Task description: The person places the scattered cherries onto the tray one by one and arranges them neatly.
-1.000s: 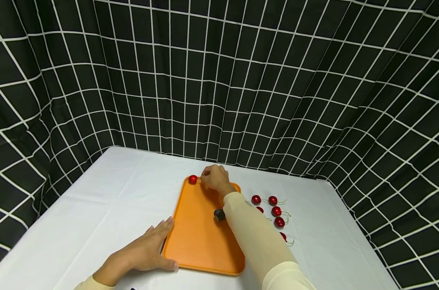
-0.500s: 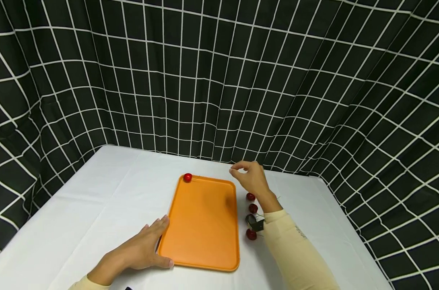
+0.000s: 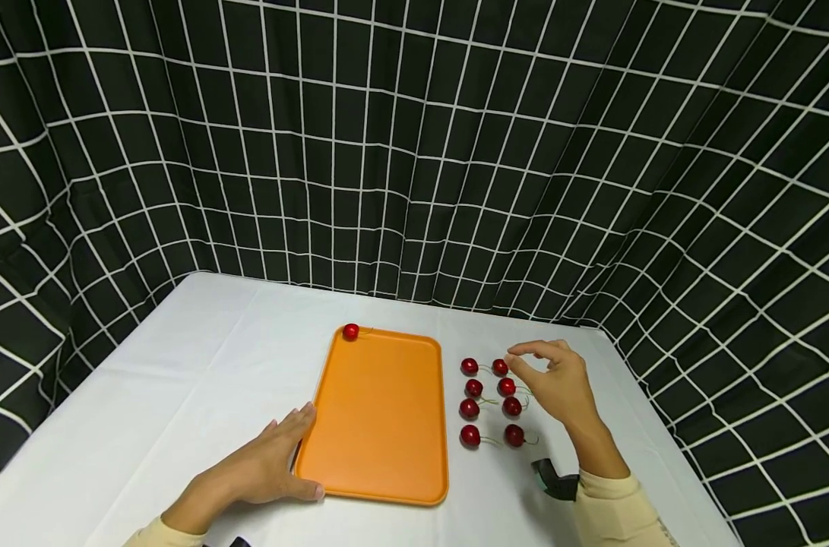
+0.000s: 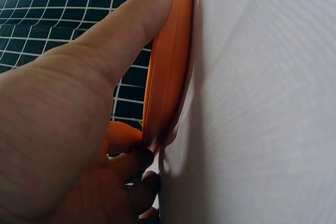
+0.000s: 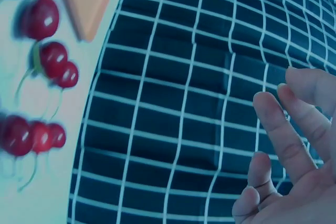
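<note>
An orange tray [image 3: 380, 414] lies on the white table, with one red cherry [image 3: 350, 332] at its far left corner, stem pointing right. My left hand [image 3: 264, 463] rests at the tray's near left corner, thumb on the front edge and fingers along the left side. In the left wrist view, the thumb [image 4: 142, 17] lies against the tray's rim. My right hand [image 3: 554, 380] hovers right of the tray with nothing in it, thumb and index finger apart. Its fingertips overlap a back cherry [image 3: 499, 368] in the head view. Several stemmed cherries [image 3: 469, 409] lie there in two columns.
A black curved piece [image 3: 556, 482] sits at the right wrist. Behind and beside the white table [image 3: 202, 365] hangs a black curtain [image 3: 359, 152] with a white grid.
My right hand has left the far edge of the tray and moved right, over to the cherries. The far-corner cherry stays on the tray. My left hand keeps its place on the tray.
</note>
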`<action>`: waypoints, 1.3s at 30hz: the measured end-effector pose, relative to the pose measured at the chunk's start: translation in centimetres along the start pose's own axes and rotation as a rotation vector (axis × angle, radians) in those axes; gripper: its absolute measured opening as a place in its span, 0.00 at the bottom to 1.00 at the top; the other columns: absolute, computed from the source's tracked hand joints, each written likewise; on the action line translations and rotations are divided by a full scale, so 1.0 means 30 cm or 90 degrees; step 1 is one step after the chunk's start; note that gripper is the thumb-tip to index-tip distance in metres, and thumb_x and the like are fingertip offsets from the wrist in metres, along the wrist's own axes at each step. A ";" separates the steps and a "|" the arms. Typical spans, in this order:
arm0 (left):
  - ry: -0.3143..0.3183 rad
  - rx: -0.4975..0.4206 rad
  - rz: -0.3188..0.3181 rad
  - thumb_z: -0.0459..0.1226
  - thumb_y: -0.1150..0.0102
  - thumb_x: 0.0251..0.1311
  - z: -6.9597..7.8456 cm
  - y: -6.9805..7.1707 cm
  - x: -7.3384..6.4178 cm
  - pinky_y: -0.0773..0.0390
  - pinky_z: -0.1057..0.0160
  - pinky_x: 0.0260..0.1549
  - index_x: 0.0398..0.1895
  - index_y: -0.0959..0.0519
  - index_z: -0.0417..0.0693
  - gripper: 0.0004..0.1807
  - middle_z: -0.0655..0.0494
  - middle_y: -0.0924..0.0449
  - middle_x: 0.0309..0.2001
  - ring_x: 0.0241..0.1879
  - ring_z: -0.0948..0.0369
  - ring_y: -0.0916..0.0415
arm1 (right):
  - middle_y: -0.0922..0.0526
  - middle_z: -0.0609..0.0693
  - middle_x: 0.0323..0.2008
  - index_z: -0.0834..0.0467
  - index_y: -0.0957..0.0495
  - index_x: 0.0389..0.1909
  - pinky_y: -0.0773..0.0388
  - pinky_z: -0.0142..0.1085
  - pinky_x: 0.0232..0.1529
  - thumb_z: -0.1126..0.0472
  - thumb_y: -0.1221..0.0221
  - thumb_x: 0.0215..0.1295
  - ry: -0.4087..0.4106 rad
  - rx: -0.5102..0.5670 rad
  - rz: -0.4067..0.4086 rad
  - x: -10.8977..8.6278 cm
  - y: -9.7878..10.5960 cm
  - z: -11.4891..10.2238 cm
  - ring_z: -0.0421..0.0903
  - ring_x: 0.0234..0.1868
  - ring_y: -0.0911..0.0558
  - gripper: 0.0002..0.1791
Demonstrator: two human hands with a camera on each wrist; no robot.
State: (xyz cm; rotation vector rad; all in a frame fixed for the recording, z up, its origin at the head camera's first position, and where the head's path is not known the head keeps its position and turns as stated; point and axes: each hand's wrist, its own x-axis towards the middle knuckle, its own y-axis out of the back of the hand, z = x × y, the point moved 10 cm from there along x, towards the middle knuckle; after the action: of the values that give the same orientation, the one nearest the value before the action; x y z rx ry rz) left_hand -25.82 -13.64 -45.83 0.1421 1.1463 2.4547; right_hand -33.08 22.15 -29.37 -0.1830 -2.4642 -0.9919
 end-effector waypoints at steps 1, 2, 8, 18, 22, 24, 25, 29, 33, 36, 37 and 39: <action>0.001 0.001 -0.001 0.63 0.30 0.41 0.000 -0.001 -0.001 0.63 0.38 0.66 0.73 0.50 0.32 0.66 0.40 0.57 0.74 0.72 0.43 0.60 | 0.21 0.54 0.34 0.57 0.13 0.35 0.33 0.47 0.41 0.59 0.32 0.58 -0.004 -0.003 0.001 -0.016 0.013 0.009 0.45 0.42 0.30 0.07; 0.000 0.000 0.000 0.63 0.29 0.41 0.000 -0.001 -0.002 0.63 0.38 0.66 0.73 0.50 0.32 0.66 0.40 0.57 0.74 0.72 0.43 0.60 | 0.20 0.54 0.35 0.58 0.12 0.35 0.34 0.47 0.41 0.58 0.32 0.59 -0.009 -0.006 0.002 -0.030 0.025 0.018 0.45 0.41 0.30 0.07; 0.012 0.008 -0.002 0.64 0.30 0.41 -0.003 -0.002 -0.003 0.63 0.40 0.67 0.74 0.50 0.34 0.66 0.42 0.57 0.75 0.73 0.44 0.60 | 0.20 0.54 0.35 0.57 0.13 0.35 0.34 0.48 0.41 0.58 0.32 0.59 -0.037 -0.016 0.004 -0.098 0.059 0.090 0.44 0.41 0.31 0.07; 0.010 -0.003 -0.005 0.63 0.30 0.41 0.000 -0.010 0.002 0.63 0.40 0.67 0.74 0.51 0.34 0.66 0.42 0.57 0.75 0.73 0.44 0.61 | 0.17 0.50 0.33 0.55 0.12 0.33 0.35 0.43 0.39 0.58 0.30 0.56 -0.083 -0.025 -0.011 -0.203 0.067 0.219 0.40 0.38 0.29 0.05; 0.014 0.009 -0.006 0.64 0.30 0.41 -0.004 -0.008 0.001 0.63 0.40 0.67 0.74 0.51 0.34 0.66 0.42 0.57 0.75 0.73 0.44 0.60 | 0.16 0.46 0.32 0.52 0.12 0.32 0.36 0.40 0.37 0.58 0.29 0.55 -0.091 -0.032 -0.020 -0.241 0.050 0.274 0.40 0.37 0.27 0.04; 0.015 0.015 -0.006 0.64 0.30 0.41 -0.005 -0.005 0.001 0.62 0.40 0.67 0.74 0.51 0.34 0.66 0.42 0.57 0.75 0.73 0.44 0.60 | 0.15 0.43 0.31 0.53 0.12 0.32 0.35 0.40 0.36 0.59 0.29 0.55 -0.090 -0.035 -0.025 -0.253 0.038 0.297 0.41 0.36 0.27 0.05; 0.016 0.016 -0.005 0.64 0.30 0.41 -0.004 -0.002 0.001 0.62 0.41 0.67 0.74 0.51 0.35 0.66 0.42 0.57 0.75 0.73 0.44 0.60 | 0.15 0.42 0.30 0.53 0.12 0.32 0.35 0.40 0.36 0.60 0.29 0.54 -0.087 -0.039 -0.027 -0.258 0.032 0.308 0.43 0.36 0.26 0.05; 0.014 0.012 -0.005 0.64 0.30 0.41 0.000 0.007 0.000 0.63 0.41 0.67 0.75 0.52 0.35 0.66 0.43 0.58 0.75 0.73 0.45 0.61 | 0.15 0.42 0.31 0.55 0.12 0.32 0.33 0.41 0.37 0.64 0.28 0.51 -0.071 -0.058 -0.031 -0.275 0.015 0.338 0.47 0.37 0.25 0.06; 0.014 0.009 -0.003 0.64 0.30 0.41 0.001 0.008 -0.001 0.63 0.41 0.68 0.74 0.51 0.35 0.66 0.43 0.57 0.75 0.73 0.45 0.61 | 0.14 0.48 0.37 0.57 0.13 0.31 0.33 0.41 0.41 0.68 0.28 0.48 -0.025 -0.065 -0.033 -0.280 0.007 0.346 0.48 0.41 0.26 0.08; 0.018 0.010 -0.001 0.64 0.30 0.40 -0.001 0.004 -0.002 0.62 0.42 0.68 0.74 0.51 0.35 0.66 0.43 0.56 0.75 0.73 0.45 0.60 | 0.15 0.53 0.41 0.57 0.12 0.31 0.34 0.41 0.42 0.69 0.28 0.47 -0.002 -0.066 -0.048 -0.287 -0.007 0.357 0.50 0.44 0.27 0.09; 0.021 0.012 -0.002 0.64 0.30 0.40 -0.003 0.001 -0.002 0.62 0.42 0.68 0.74 0.51 0.35 0.66 0.44 0.56 0.75 0.73 0.45 0.60 | 0.15 0.53 0.41 0.57 0.12 0.32 0.34 0.42 0.42 0.69 0.28 0.47 -0.001 -0.069 -0.053 -0.290 -0.012 0.362 0.51 0.44 0.27 0.10; 0.022 0.010 -0.003 0.64 0.30 0.40 -0.004 -0.002 -0.002 0.62 0.42 0.68 0.74 0.51 0.35 0.66 0.44 0.56 0.75 0.73 0.45 0.60 | 0.15 0.53 0.42 0.56 0.12 0.32 0.32 0.42 0.40 0.68 0.27 0.46 -0.001 -0.080 -0.058 -0.296 -0.019 0.370 0.51 0.43 0.28 0.10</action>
State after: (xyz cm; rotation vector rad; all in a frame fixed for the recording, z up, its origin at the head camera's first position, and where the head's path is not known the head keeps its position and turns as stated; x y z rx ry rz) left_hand -25.76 -13.72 -45.95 0.1028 1.1786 2.4537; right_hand -29.63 29.77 -40.89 -0.1125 -2.4327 -1.1864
